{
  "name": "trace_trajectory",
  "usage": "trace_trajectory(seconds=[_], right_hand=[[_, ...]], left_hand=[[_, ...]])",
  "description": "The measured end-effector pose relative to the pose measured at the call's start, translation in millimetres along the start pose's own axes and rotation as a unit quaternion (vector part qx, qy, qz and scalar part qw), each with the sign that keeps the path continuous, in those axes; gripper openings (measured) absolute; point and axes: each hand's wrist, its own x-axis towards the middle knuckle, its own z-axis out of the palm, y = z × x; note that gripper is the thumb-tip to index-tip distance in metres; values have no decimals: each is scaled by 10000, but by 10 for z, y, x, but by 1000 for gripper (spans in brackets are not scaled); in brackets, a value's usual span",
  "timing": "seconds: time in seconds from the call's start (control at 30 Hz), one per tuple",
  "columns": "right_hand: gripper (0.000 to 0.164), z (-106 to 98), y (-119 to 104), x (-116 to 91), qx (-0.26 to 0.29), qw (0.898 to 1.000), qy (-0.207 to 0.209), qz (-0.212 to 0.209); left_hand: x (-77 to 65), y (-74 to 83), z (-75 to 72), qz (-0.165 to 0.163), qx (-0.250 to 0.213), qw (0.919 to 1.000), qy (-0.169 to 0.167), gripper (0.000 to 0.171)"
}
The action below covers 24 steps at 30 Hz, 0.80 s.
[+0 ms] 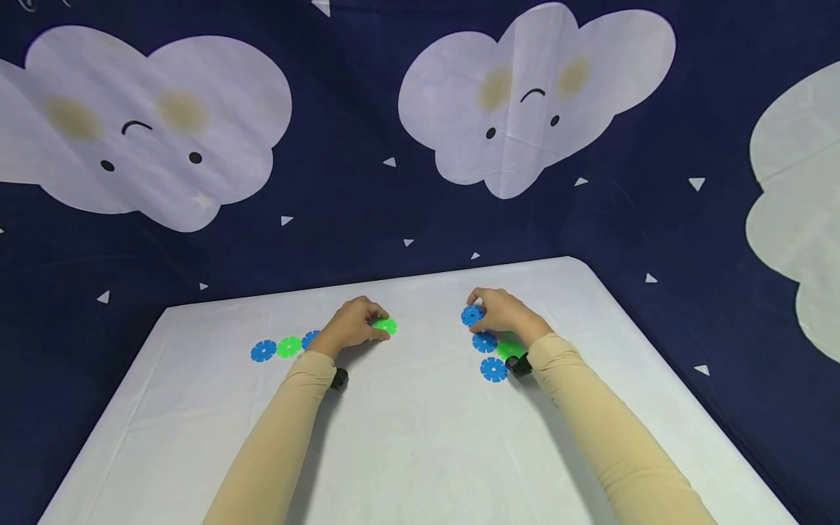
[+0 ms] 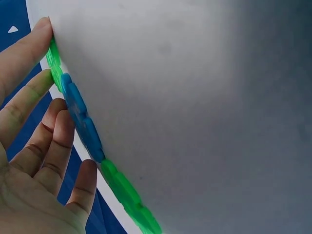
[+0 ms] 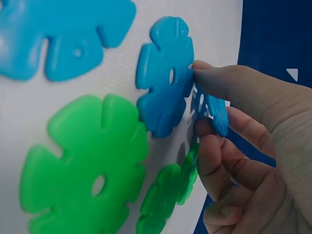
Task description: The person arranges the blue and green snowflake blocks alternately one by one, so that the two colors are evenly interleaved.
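Green disc (image 1: 389, 326), blue disc (image 1: 469, 314) in hands (image 1: 352, 324) (image 1: 507, 312), tabletop (image 1: 429, 332) between, edge (image 1: 426, 276) beyond

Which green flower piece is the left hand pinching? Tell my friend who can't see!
Find the white table, then the row of pieces on its left side. Follow it rightward to the left hand. The pinched green piece is at that end; the row's other green piece lies between two blue pieces.
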Motion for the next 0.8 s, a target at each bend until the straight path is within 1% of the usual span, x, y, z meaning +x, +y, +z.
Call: trace_trajectory(seconds=[0.13, 0.33, 0.4, 0.5, 0.57, 0.63, 0.8], right_hand=[[55, -14, -1, 9, -40, 10000, -18, -7], [54, -28, -29, 4, -348, 9993, 141, 1], [48, -29, -41, 9, -451, 9986, 247, -80], [32, -43, -64, 20, -565, 9976, 308, -271], [22, -58, -85, 38, -552, 9973, 247, -404], [18, -67, -102, 53, -500, 9976, 141, -467], [22, -54, -90, 74, -297, 9987, -32, -404]], left_hand=[[-10, 6, -5, 4, 3, 10000, 11, 42], [-26, 25, -18, 15, -5, 10000, 19, 42], [-31, 25, -20, 21, 1, 10000, 26, 42], [-37, 26, -21, 14, 12, 10000, 40, 42], [-39, 22, -22, -4, 7, 10000, 47, 42], [-39, 16, -23, -14, 8, 10000, 47, 42], [-36, 8, -17, -35, -31, 10000, 32, 42]])
